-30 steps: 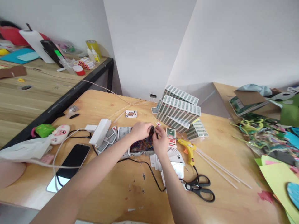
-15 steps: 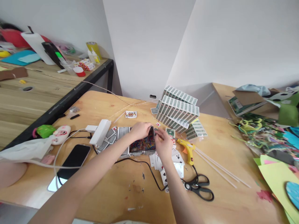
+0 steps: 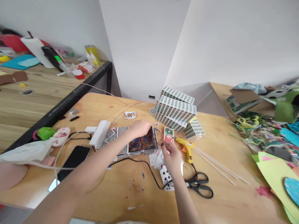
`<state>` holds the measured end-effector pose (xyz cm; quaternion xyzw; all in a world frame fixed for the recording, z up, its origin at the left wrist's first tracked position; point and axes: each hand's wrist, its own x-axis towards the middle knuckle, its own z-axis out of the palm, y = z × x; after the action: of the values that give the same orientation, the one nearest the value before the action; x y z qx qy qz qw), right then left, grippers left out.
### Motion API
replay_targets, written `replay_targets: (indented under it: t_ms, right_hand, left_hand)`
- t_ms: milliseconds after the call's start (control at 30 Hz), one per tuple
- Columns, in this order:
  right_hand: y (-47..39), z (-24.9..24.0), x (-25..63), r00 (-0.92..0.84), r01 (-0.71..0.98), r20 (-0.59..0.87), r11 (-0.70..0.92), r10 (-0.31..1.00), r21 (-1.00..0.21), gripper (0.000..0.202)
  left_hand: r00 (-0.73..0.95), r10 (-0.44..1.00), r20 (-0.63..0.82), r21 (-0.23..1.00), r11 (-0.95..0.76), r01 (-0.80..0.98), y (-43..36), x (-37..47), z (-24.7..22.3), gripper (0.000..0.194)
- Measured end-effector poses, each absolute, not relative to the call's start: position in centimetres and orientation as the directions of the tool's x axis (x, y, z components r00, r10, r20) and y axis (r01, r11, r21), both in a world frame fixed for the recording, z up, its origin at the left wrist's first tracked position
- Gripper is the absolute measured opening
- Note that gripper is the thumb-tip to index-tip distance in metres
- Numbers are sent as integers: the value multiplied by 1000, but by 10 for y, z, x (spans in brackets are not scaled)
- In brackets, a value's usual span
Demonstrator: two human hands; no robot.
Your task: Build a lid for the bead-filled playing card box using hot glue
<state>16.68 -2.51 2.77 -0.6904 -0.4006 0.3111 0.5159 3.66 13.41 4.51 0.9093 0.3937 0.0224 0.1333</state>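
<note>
An open box (image 3: 142, 143) covered in grey-patterned playing cards, its inside multicoloured, lies on the wooden table. My left hand (image 3: 140, 128) is closed on the box's far right edge, with the fingertips partly hidden. To the right of the box, my right hand (image 3: 172, 155) is above loose playing cards (image 3: 165, 176), thumb and index finger nearly together; whatever they may hold is too small to make out. A yellow hot glue gun (image 3: 187, 148) lies beside this hand, near a green-and-red card pack (image 3: 168, 134). Black-handled scissors (image 3: 200, 185) rest by my right forearm.
Stacked card packs (image 3: 176, 109) stand behind the glue gun. Clear glue sticks (image 3: 217, 165) lie to the right. A white power strip (image 3: 101, 133), a phone (image 3: 76, 160) and cables occupy the left side. Coloured paper (image 3: 275, 174) sits at the right edge.
My right hand has come away from the box's right edge, moving right and toward me. My left hand stays at the edge. The view has shifted slightly.
</note>
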Motion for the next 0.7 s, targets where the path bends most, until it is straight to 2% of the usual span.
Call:
replay_targets:
  t_ms: [233,467,700]
  right_hand:
    - [-41,27,168,514,204,3,-119,858,-972,26]
    - [-48,30,169,483,119,-47,-118,875,-986,30]
    - [-55,24,169,420,223,-20,-124,907,-967,25]
  left_hand:
    - [657,752,-53,262,-624,736,129,37,44,32]
    - [593,801,-80,231,-564,793,127,42,41,33]
    - [572,814,-98,241,-539,807,123,32,57,31]
